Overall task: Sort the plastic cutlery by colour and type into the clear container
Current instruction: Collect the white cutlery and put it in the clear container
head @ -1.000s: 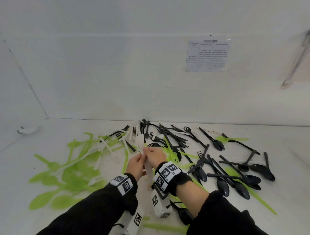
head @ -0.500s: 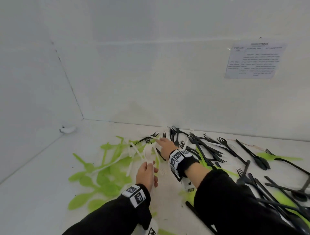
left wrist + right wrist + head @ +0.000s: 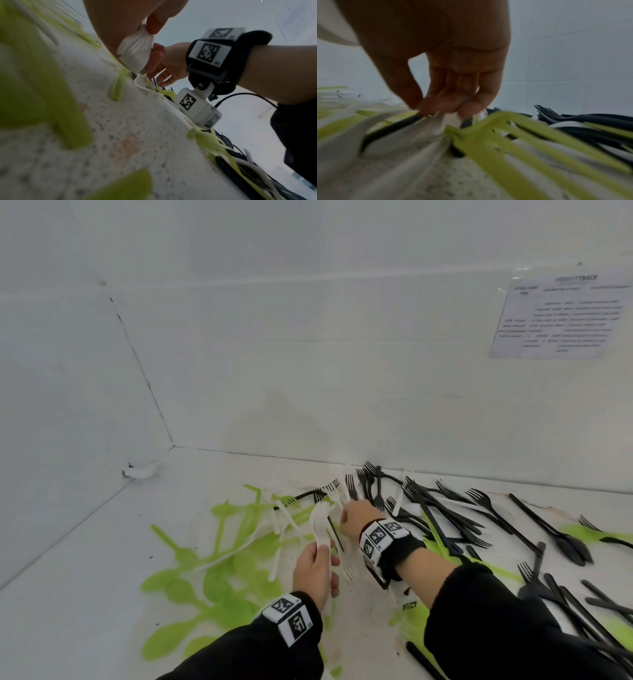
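My left hand (image 3: 327, 553) grips a bundle of white forks (image 3: 320, 522) by the handles, tines pointing up. The left wrist view shows the stacked white handles (image 3: 135, 52) held between thumb and fingers (image 3: 156, 56). Just right of the bundle, my right hand (image 3: 346, 517) reaches down into the mixed pile. In the right wrist view its fingertips (image 3: 440, 108) pinch a loose white fork (image 3: 452, 120) lying among a green fork (image 3: 488, 135) and black ones; the picture is blurred. No clear container is in view.
Green spoons (image 3: 212, 577) lie spread at the left of the white tabletop (image 3: 85, 559). Black forks (image 3: 428, 501) and black spoons (image 3: 575, 546) cover the right side. White walls close the back and the left; a printed sheet (image 3: 558, 316) hangs at the right.
My right hand left the white bundle and reached forward into the pile. The left hand kept hold of the bundle. The head view swung to the left.
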`<state>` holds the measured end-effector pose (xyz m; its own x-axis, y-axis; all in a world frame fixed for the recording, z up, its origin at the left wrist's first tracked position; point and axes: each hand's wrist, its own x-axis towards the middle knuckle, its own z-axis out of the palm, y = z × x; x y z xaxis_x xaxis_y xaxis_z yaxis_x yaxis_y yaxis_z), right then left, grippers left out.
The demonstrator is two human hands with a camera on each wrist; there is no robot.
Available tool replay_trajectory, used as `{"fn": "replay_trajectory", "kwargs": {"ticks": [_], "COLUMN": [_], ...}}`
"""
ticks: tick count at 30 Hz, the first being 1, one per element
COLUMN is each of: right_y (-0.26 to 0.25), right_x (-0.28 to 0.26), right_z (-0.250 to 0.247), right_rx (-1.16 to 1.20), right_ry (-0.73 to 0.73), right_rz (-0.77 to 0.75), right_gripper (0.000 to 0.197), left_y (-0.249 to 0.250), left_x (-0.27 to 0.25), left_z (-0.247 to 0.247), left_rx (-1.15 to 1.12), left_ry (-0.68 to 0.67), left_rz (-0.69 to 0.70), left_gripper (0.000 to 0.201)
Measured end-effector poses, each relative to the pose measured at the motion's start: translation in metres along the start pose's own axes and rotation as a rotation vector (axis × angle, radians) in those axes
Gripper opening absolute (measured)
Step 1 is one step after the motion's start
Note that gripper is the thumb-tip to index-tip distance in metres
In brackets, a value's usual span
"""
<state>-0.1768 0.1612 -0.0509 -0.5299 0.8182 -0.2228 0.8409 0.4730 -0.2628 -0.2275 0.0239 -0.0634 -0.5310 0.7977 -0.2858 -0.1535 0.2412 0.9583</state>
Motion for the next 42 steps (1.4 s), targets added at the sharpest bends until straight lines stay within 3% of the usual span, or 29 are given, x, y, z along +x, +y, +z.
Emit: {"fn": "replay_trajectory", "kwargs": {"ticks": [4, 8, 12, 16, 18, 23, 28, 31, 33, 35, 40, 42], "right_y": [0.01, 0.018, 0.032, 0.046, 0.047, 0.04, 0.026, 0.027, 0.036, 0.05, 0.082, 0.089], "right_x": [0.01, 0.011, 0.015, 0.014, 0.012, 0.007, 0.001, -0.004, -0.006, -0.009, -0.028, -0.034], "right_z": [-0.001, -0.013, -0.017, -0.024, -0.022, -0.009, -0.006, -0.009, -0.012, -0.017, -0.036, -0.035], "right_rx": [-0.037, -0.024, 0.115, 0.16, 0.14, 0.24, 0.354, 0.501, 0.556, 0.532, 0.302, 0.245], "right_ry": [-0.01, 0.024, 0.103, 0.177, 0.144, 0.019, 0.011, 0.023, 0.064, 0.102, 0.189, 0.187], "right_rz": [-0.026, 0.188, 0.257, 0.344, 0.368, 0.265, 0.181, 0.214, 0.217, 0.233, 0.358, 0.387], "right_gripper": [0.048, 0.042, 0.049, 0.039, 0.038, 0.055, 0.052, 0.043, 0.025, 0.007, 0.033, 0.034], "left_y": [0.0, 0.0, 0.0, -0.001, -0.002, -0.007, -0.009, -0.008, -0.008, -0.009, -0.01, -0.011], "left_x": [0.001, 0.003, 0.004, 0.003, 0.002, 0.002, 0.0, -0.002, -0.004, -0.005, -0.013, -0.017], "left_z": [0.004, 0.005, 0.006, 0.008, 0.009, 0.013, 0.015, 0.015, 0.014, 0.014, 0.015, 0.017], "left_rx": [-0.008, 0.014, -0.002, -0.011, -0.015, -0.018, -0.02, -0.039, -0.047, -0.051, -0.06, -0.059], "left_ry": [-0.018, -0.04, -0.044, -0.055, -0.058, -0.059, -0.069, -0.065, -0.062, -0.056, -0.052, -0.055], "left_rz": [-0.004, -0.005, -0.011, -0.016, -0.013, -0.015, -0.015, -0.014, -0.009, -0.01, -0.015, -0.017], "left_gripper": [0.021, 0.02, 0.021, 0.021, 0.022, 0.024, 0.023, 0.023, 0.023, 0.023, 0.023, 0.022]}}
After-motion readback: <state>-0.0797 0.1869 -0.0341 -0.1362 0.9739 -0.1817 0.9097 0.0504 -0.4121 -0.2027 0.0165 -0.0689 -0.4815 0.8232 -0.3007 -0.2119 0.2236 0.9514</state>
